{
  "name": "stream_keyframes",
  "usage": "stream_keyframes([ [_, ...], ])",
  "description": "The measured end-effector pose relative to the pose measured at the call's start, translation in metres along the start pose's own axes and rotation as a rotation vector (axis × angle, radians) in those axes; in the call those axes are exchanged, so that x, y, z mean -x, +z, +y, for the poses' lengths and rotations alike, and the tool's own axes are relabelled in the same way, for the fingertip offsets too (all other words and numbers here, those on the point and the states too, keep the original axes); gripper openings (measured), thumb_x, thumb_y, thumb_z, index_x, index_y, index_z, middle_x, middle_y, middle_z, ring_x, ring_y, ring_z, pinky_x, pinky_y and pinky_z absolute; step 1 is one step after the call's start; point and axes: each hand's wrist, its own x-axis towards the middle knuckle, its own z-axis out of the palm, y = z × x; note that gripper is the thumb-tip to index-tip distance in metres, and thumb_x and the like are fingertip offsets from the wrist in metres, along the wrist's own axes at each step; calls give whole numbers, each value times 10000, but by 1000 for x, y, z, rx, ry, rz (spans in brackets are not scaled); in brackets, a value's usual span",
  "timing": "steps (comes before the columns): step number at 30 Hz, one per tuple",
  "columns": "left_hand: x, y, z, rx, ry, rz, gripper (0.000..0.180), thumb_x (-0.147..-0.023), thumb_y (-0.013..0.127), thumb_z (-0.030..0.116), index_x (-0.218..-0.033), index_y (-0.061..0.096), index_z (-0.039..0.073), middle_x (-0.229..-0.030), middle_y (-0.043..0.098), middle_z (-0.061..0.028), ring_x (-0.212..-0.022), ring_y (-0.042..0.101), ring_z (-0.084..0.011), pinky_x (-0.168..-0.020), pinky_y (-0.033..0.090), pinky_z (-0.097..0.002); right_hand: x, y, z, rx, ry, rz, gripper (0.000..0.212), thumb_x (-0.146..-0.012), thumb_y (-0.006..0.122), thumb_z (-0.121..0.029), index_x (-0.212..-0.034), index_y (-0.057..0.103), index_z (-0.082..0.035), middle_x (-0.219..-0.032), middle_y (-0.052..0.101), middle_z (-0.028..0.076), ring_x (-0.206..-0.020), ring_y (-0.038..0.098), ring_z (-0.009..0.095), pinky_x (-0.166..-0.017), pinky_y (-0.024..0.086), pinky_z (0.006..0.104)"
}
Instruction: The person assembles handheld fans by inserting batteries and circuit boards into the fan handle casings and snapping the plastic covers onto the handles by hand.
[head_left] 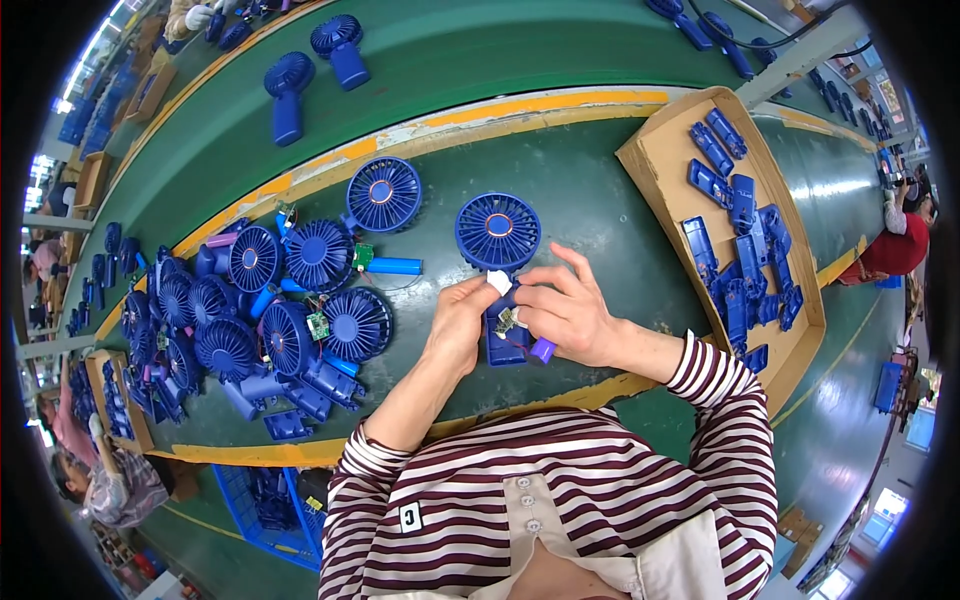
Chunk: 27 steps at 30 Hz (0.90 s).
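Observation:
In front of me a blue handheld fan [497,231] lies on the green bench, its round grille away from me and its opened handle [506,352] toward me. My left hand [460,322] is closed at the fan's neck, thumb and finger pinching a small white piece [499,282]. From the right, my right hand [572,312] curls its fingers over the handle, with the forefinger lifted. Below those fingertips a small circuit board [508,321] shows, wires running from it. A purple cylindrical battery [543,350] sticks out under the right hand.
On the left are heaped several blue fans [287,338] with exposed boards and batteries. A cardboard tray [650,165] of blue handle covers [742,205] stands right. Beyond the yellow edge, a green conveyor belt [420,75] carries fans. A blue crate [235,510] sits below the bench.

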Motion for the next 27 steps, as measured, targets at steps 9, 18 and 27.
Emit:
stream_keyframes([
  [9,0,-8,8,-217,-59,-102,181,-803,486,77,-885,613,-23,-737,611,-55,-595,561,-88,-500,439,-213,-9,-15,1,-173,-102,-108,227,-560,658,-77,-770,572,-86,-864,580,18,-930,532,238,-944,287,529],
  [18,3,-12,18,-361,-125,-206,160,-763,498,81,-805,624,-9,-672,584,-27,-542,520,-62,-466,390,-196,-14,-24,0,-320,-61,-180,207,-577,639,-45,-768,566,-81,-817,567,3,-858,506,213,-959,261,494],
  [27,6,0,10,-105,-131,-142,191,-798,496,95,-881,598,-44,-723,616,-99,-593,593,-135,-520,475,-230,-10,-23,4,-317,48,-132,192,-581,643,-31,-755,573,-71,-796,580,15,-853,523,219,-962,268,498],
])
